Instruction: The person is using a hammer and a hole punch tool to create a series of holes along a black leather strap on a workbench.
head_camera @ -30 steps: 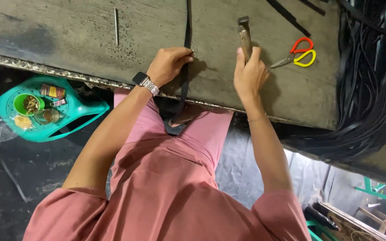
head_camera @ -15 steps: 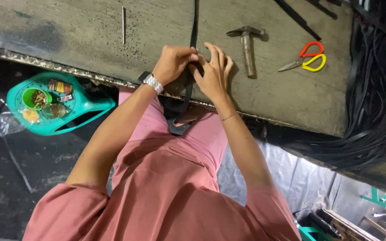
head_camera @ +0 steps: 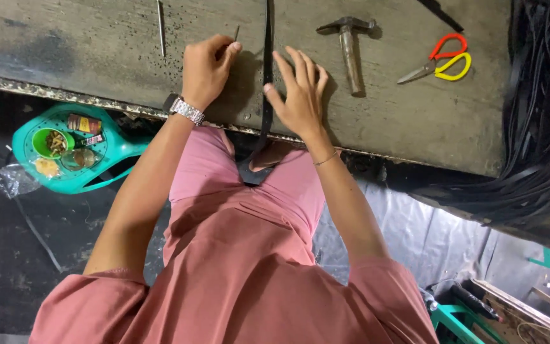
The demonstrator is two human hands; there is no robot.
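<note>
A long black strap [head_camera: 267,76] runs down the worn wooden workbench [head_camera: 415,121] and hangs over its front edge onto my lap. My left hand [head_camera: 206,69] pinches a small thin metal nail or punch [head_camera: 236,32], its tip just left of the strap. With fingers spread, my right hand [head_camera: 299,95] lies flat on the bench, thumb touching the strap's right edge. A silver watch [head_camera: 183,109] is on my left wrist. A hammer [head_camera: 349,44] lies on the bench just right of my right hand.
Red and yellow scissors [head_camera: 437,60] lie at the bench's right. A thin metal rod [head_camera: 160,28] lies at the upper left. A heap of black straps [head_camera: 545,121] covers the right end. A teal plastic stool [head_camera: 71,150] with small containers stands at the lower left.
My right hand let go of the hammer, moved left to the strap and now lies spread beside it. My left hand has lifted a thin metal piece between its fingertips.
</note>
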